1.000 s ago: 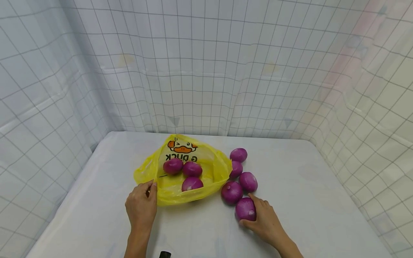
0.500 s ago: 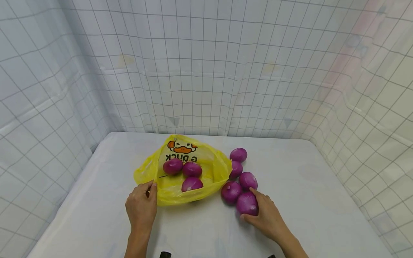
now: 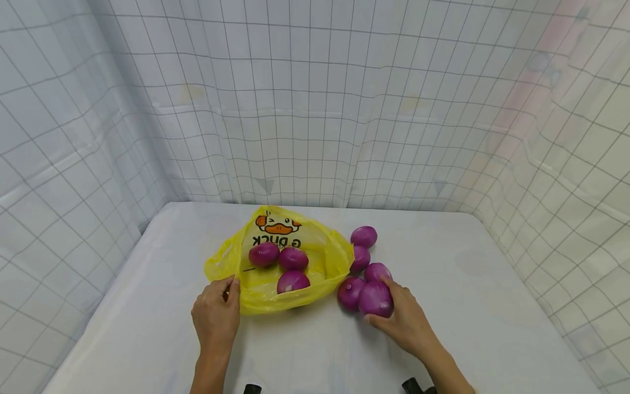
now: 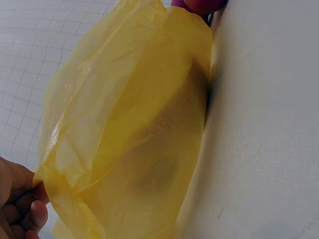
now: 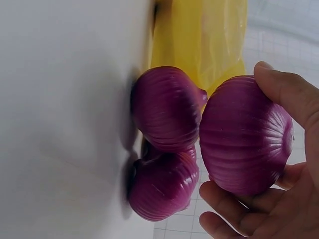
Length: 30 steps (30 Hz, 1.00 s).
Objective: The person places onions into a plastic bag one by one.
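Far left: left hand [image 3: 216, 312], thumb and fingertips pinching the near-left rim of a yellow duck-print plastic bag [image 3: 275, 303], mouth spread wide. Inside the bag: three red onions [image 3: 293, 280]. Just beyond its right edge: four loose red onions [image 3: 364, 237], clustered in a crooked line. Rightmost: right hand [image 3: 406, 323], thumb and fingers curled part-way round a held red onion [image 3: 376, 299], spread only as wide as the bulb. Key relation: held red onion right of the bag mouth and slightly nearer the person, with the nearest loose onion [image 3: 348, 295] between; left hand well apart, across the mouth. Bulb axis, judged from the right wrist view: roughly upright, one end uppermost, apparently raised off the tabletop [image 3: 428, 235].
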Each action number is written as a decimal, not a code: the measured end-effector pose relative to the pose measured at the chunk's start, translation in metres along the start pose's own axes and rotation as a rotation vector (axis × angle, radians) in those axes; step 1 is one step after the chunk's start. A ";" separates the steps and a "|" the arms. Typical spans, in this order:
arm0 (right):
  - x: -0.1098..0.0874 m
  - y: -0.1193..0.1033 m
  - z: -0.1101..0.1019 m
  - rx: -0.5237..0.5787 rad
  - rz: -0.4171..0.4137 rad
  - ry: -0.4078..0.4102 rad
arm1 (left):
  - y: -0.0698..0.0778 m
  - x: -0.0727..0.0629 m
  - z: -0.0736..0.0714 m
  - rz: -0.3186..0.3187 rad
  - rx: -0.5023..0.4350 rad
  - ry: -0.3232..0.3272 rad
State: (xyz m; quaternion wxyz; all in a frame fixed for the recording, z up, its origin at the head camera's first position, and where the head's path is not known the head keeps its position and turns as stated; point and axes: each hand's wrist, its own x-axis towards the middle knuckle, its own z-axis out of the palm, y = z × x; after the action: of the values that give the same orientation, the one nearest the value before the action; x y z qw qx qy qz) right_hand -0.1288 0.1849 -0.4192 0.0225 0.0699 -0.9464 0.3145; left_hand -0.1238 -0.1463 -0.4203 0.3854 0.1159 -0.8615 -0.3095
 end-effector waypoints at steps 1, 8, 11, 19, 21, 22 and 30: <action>0.001 -0.001 -0.001 0.000 -0.003 0.002 | 0.000 0.000 0.000 0.001 -0.002 -0.001; 0.010 -0.002 -0.002 0.026 -0.041 0.034 | 0.002 0.001 -0.002 0.005 -0.011 -0.001; 0.013 -0.004 -0.003 0.036 -0.059 0.042 | 0.002 0.001 -0.002 0.001 -0.009 -0.003; 0.023 -0.011 -0.008 0.043 -0.057 0.034 | 0.003 0.001 -0.002 0.000 -0.009 -0.007; 0.025 -0.013 -0.010 0.050 -0.056 0.029 | 0.003 0.001 -0.002 -0.001 -0.009 -0.006; 0.027 -0.014 -0.010 0.052 -0.056 0.026 | 0.003 0.001 -0.002 -0.001 -0.009 -0.007; 0.036 -0.022 -0.014 0.064 -0.062 0.015 | 0.001 0.001 0.000 -0.002 0.000 -0.014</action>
State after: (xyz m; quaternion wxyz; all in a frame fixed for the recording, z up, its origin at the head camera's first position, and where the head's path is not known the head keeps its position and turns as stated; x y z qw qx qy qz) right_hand -0.1614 0.1710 -0.3921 0.0369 0.0977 -0.9331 0.3441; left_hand -0.1247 -0.1459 -0.4195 0.3790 0.1147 -0.8641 -0.3105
